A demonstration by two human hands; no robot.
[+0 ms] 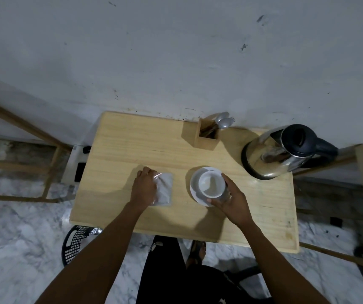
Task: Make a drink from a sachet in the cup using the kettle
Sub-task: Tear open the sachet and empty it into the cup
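Right hand [231, 197] is wrapped round the empty white cup [211, 184] on its saucer [195, 183] mid-table, and the left hand [143, 187] lies on the pale sachet [164, 189] just left of it, fingertips pinching crinkled wrapper at the top corner. I'd keep that cup steady and lift the sachet clear before tearing, so powder lands inside. Kettle [286, 150] sits back right, within reach.

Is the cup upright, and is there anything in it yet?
Upright and empty: the cup stands mouth-up on the saucer, bare white inside, right hand around it.
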